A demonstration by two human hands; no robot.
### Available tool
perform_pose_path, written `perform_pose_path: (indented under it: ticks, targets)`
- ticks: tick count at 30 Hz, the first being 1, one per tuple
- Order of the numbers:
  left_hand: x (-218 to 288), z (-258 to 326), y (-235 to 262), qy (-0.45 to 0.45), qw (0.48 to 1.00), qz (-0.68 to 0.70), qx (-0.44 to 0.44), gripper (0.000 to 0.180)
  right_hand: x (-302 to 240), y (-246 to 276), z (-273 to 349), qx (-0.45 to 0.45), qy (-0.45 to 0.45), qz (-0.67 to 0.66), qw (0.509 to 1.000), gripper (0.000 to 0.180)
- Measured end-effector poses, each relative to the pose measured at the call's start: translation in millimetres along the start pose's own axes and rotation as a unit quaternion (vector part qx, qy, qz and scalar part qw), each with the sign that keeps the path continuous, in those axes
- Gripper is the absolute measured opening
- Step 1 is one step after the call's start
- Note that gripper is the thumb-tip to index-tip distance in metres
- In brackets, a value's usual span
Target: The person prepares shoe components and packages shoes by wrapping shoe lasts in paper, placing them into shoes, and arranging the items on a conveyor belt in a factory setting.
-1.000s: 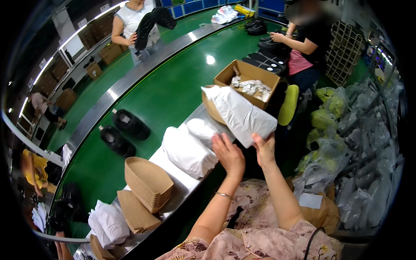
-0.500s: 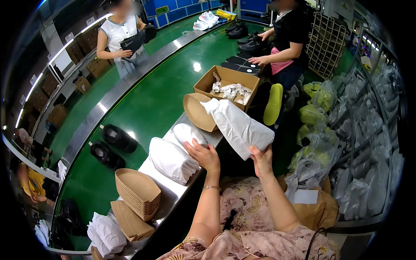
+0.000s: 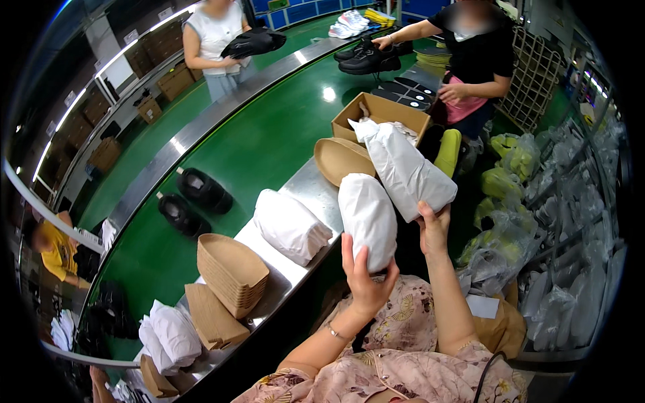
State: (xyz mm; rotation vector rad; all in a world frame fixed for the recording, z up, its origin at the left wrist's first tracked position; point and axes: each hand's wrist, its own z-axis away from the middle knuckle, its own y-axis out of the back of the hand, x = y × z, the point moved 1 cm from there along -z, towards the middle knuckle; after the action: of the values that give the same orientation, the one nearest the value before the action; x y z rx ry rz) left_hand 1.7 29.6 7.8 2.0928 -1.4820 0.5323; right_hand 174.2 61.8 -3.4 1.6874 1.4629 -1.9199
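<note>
Left hand: the left hand (image 3: pixel 369 285) is partly closed, fingers and thumb wrapping the lower end of a rounded white bundle (image 3: pixel 368 215); the bundle stands nearly upright in the grip
Right hand: the right hand (image 3: pixel 435 232) is part-curled, gripping the lower corner of a longer white parcel (image 3: pixel 406 161); the parcel slants, its pointed end up and to the left
White wraps: bundle and parcel are held side by side, near the bench edge; whether they touch, one cannot tell
Metal bench (image 3: pixel 306 185): it bears a wrapped roll (image 3: pixel 290 225), nested brown trays (image 3: pixel 232 269) and a shallow brown tray (image 3: pixel 339 160)
Green belt (image 3: pixel 269 121): black shoes (image 3: pixel 205 190) sit beyond the bench; a cardboard box (image 3: pixel 396 109) stands past the parcel
</note>
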Motion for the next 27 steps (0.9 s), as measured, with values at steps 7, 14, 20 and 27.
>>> perform_pose_path:
  ticks: [7,14,20,27]
  targets:
    - [4.6,-15.9,99.2,-0.036,0.989,-0.074,0.125,0.083,49.4,-60.6,25.8,-0.072,0.074,0.132,0.986,0.076]
    - [-12.2,-33.8,133.5,0.014,0.991,-0.066,0.114,0.085,125.1,-93.4,24.3,-0.114,0.170,0.456,0.866,0.099]
    - [-17.1,-39.4,126.1,0.017,0.994,-0.032,0.107,0.083,153.0,-92.0,20.0,-0.124,0.180,0.513,0.830,0.102]
    - [-21.5,-45.5,116.7,0.029,0.994,-0.016,0.101,0.083,118.5,-78.3,19.7,-0.091,0.112,0.483,0.864,0.085]
